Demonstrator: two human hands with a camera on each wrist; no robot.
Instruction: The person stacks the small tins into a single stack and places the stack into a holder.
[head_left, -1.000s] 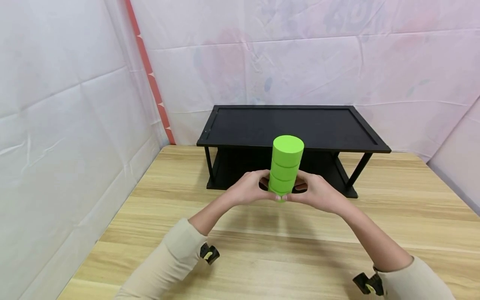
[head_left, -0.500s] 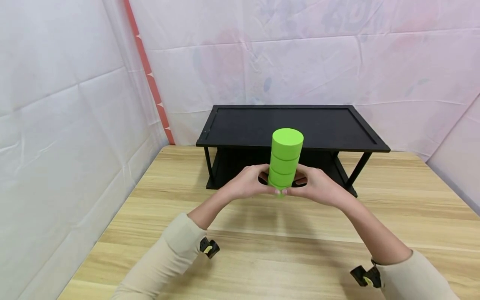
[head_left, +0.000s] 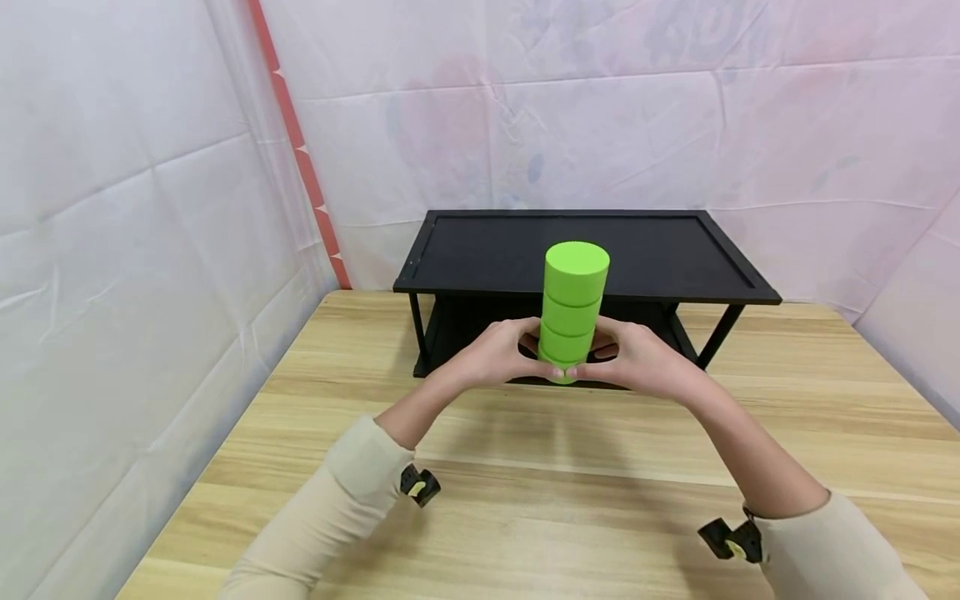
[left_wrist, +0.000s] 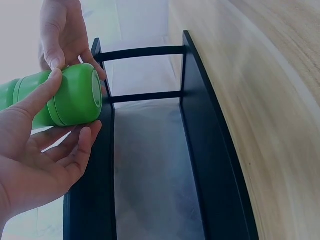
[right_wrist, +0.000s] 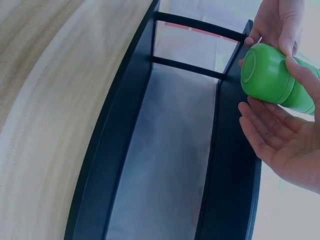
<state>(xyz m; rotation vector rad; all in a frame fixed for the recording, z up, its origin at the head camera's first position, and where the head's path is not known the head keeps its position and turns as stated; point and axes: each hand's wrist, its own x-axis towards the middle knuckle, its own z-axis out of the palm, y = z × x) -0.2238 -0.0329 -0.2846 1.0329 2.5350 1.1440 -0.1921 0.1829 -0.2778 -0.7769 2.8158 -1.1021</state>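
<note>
Both hands hold a bright green cylinder (head_left: 573, 304) with grooves around it, upright with a slight tilt, in front of the black shelf (head_left: 480, 250). My left hand (head_left: 498, 353) grips its lower left side and my right hand (head_left: 642, 360) its lower right. On the near side the two thumbs almost meet. In the left wrist view the cylinder's rounded base (left_wrist: 82, 95) shows beyond the fingertips, well off the table. The right wrist view also has the base (right_wrist: 265, 72) hanging free, with fingers curved beneath and behind.
The two-tier black shelf stands at the back of the wooden table (head_left: 525, 517), its lower tier (head_left: 465, 325) partly hidden by the hands. White cloth walls (head_left: 150, 250) enclose the left and back. A small black device (head_left: 420, 485) sits at each cuff.
Both hands have moved the green cylinder steadily upward in the head view, so it covers more of the shelf top. Their grip looks the same.
</note>
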